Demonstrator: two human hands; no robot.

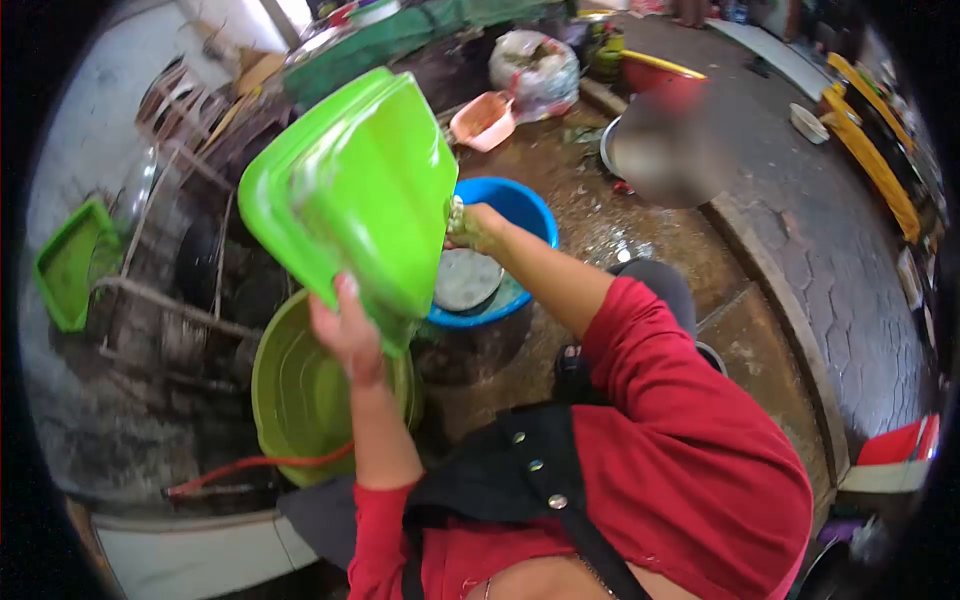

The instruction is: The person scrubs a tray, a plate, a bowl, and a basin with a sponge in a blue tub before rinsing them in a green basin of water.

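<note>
A large bright green plastic container [370,190], streaked with white suds, is tilted up in front of me. My left hand [348,330] grips its lower edge, fingers closed round the rim. At the container's right side, my right hand [475,227] is closed on a pale, foamy scrubber [455,215]. Below my right hand sits a blue basin [535,215] with a round grey item [467,280] inside. An olive-green tub [300,400] stands under the container at the lower left.
A wire rack [165,310] and a green tray [75,265] are at the left. An orange hose [265,463] crosses the tub. Beyond are a pink basin [485,122], a filled plastic bag [535,75] and a red basin [660,80]. A raised kerb [775,290] runs along the right.
</note>
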